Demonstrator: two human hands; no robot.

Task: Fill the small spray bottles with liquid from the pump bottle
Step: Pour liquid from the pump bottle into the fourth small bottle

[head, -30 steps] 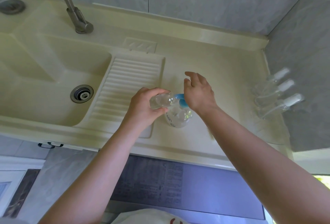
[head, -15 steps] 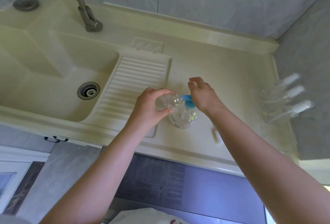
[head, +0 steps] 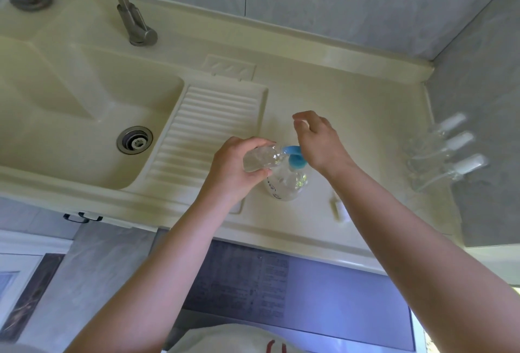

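Clear plastic, near centre: the pump bottle [head: 287,184] stands upright on the cream counter [head: 351,105], its blue pump head [head: 294,157] on top.
Left hand [head: 235,168]: fingers and thumb curled round a small clear spray bottle [head: 260,158], held tilted with its open mouth touching the blue spout.
Right hand [head: 319,140]: the heel of the hand rests on the pump head; the fingers are loosely bent above it and grip nothing.
Near right of the pump bottle: a small pale object [head: 339,207] lies on the counter, too blurred to name.
Right, by the wall: three more small spray bottles [head: 441,153] with white caps lie side by side.
Left: ribbed draining board [head: 208,130], then the sink basin [head: 84,116] with its metal drain [head: 134,139].
Far left: metal tap [head: 135,23] at the back of the sink.
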